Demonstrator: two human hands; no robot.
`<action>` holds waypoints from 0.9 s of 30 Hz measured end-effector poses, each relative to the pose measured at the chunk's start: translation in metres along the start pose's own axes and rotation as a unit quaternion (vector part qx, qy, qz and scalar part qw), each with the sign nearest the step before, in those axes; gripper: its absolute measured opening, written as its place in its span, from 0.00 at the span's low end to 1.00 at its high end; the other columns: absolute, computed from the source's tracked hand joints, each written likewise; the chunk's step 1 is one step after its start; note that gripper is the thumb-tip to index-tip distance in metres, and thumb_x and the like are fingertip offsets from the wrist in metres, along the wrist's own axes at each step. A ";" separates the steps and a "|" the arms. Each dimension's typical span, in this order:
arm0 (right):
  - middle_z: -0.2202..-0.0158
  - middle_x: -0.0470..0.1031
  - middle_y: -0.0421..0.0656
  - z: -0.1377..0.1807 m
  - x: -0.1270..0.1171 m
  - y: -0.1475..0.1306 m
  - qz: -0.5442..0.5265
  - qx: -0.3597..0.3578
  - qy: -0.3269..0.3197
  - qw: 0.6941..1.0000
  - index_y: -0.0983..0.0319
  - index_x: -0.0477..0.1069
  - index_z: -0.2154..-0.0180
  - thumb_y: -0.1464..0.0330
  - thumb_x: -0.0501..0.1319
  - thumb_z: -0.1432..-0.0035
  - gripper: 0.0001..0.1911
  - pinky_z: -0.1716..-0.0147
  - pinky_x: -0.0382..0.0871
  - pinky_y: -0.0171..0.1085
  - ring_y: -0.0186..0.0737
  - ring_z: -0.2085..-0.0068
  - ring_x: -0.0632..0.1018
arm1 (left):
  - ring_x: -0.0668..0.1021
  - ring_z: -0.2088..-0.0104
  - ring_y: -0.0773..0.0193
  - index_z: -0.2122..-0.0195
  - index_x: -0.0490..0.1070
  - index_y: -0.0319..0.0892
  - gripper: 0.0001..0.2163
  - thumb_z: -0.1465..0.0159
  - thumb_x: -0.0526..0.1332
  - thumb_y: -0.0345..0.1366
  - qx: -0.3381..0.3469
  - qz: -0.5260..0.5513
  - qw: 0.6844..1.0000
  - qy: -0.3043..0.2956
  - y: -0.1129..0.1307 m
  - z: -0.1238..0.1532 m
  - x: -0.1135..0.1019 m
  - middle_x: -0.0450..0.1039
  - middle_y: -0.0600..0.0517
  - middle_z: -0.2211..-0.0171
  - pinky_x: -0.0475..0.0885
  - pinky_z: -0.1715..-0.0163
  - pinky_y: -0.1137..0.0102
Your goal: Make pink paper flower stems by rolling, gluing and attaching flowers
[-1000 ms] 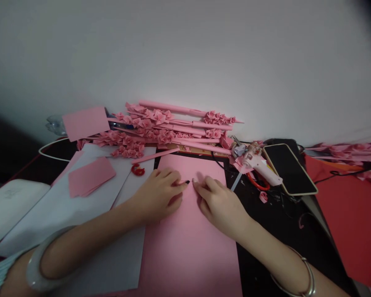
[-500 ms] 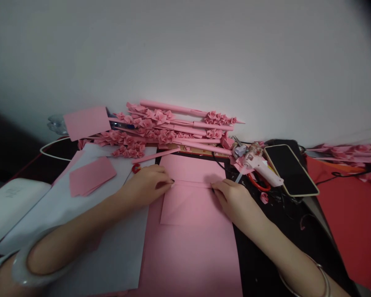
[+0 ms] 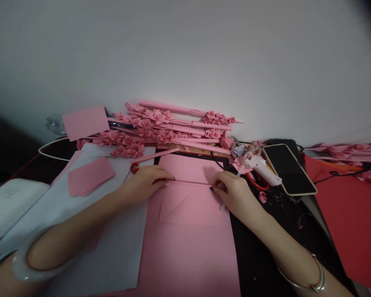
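Observation:
A small pink paper rectangle (image 3: pixel 188 204) lies on a larger pink sheet (image 3: pixel 188 255) in front of me. My left hand (image 3: pixel 144 183) presses its fingertips on the left end of the rectangle's far edge. My right hand (image 3: pixel 235 196) pinches the right end of that edge, fingers curled. The far edge looks rolled or folded into a thin ridge between both hands.
A heap of pink paper flower stems (image 3: pixel 173 126) lies against the wall. A glue gun (image 3: pixel 259 165) and a dark phone (image 3: pixel 289 169) sit to the right, with red paper (image 3: pixel 349 214) beyond. White sheets (image 3: pixel 89 214) with pink cards (image 3: pixel 89 175) lie left.
My hands moved apart from the middle of the sheet to the two ends of the small rectangle's far edge, which now shows between them.

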State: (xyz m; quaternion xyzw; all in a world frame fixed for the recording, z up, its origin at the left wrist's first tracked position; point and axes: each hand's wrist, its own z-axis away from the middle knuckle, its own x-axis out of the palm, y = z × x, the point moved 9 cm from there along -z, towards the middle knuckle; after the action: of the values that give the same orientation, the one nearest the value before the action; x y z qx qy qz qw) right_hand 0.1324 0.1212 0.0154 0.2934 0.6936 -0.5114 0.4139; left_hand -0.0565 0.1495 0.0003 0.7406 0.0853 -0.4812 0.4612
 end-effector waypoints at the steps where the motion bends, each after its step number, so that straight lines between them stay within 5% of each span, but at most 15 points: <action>1: 0.69 0.71 0.42 0.001 0.000 -0.002 0.003 -0.010 0.001 1.000 0.63 0.71 0.68 0.81 0.57 0.47 0.09 0.69 0.66 0.33 0.36 0.69 0.73 | 0.78 0.61 0.64 0.61 0.76 0.42 0.10 0.36 0.55 0.29 0.009 0.003 1.000 0.002 0.001 0.001 0.000 0.77 0.50 0.62 0.71 0.60 0.70; 8: 0.62 0.71 0.48 0.005 0.010 -0.017 0.138 -0.065 -0.022 0.988 0.64 0.76 0.63 0.77 0.52 0.38 0.14 0.60 0.69 0.38 0.40 0.61 0.73 | 0.74 0.64 0.61 0.62 0.78 0.44 0.16 0.36 0.51 0.26 0.042 -0.110 0.993 0.009 0.009 0.003 -0.001 0.73 0.48 0.67 0.69 0.64 0.67; 12: 0.61 0.70 0.50 0.013 0.015 -0.025 0.197 -0.069 -0.064 0.976 0.66 0.76 0.61 0.77 0.53 0.40 0.13 0.62 0.71 0.40 0.42 0.62 0.73 | 0.72 0.57 0.56 0.65 0.78 0.46 0.12 0.40 0.55 0.27 0.040 -0.179 0.983 -0.019 0.023 0.009 0.000 0.72 0.49 0.60 0.66 0.58 0.61; 22: 0.57 0.69 0.53 0.011 0.044 -0.055 0.144 -0.111 -0.090 0.979 0.72 0.65 0.45 0.69 0.51 0.36 0.21 0.54 0.71 0.45 0.45 0.58 0.74 | 0.69 0.51 0.53 0.51 0.70 0.43 0.16 0.40 0.54 0.29 0.079 -0.204 0.976 -0.006 0.054 0.005 0.030 0.69 0.47 0.54 0.64 0.53 0.57; 27: 0.57 0.70 0.52 0.011 0.037 -0.045 0.162 -0.075 -0.075 0.981 0.67 0.64 0.43 0.68 0.50 0.35 0.21 0.58 0.74 0.43 0.43 0.61 0.75 | 0.71 0.55 0.53 0.57 0.73 0.44 0.11 0.36 0.53 0.32 0.032 -0.265 0.964 0.009 0.045 0.008 0.016 0.71 0.47 0.56 0.65 0.59 0.58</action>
State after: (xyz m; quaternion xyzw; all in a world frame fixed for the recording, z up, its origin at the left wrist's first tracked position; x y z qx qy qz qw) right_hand 0.0802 0.0959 0.0027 0.3305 0.6405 -0.4046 0.5628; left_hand -0.0278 0.1131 0.0135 0.7103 0.2667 -0.5820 0.2926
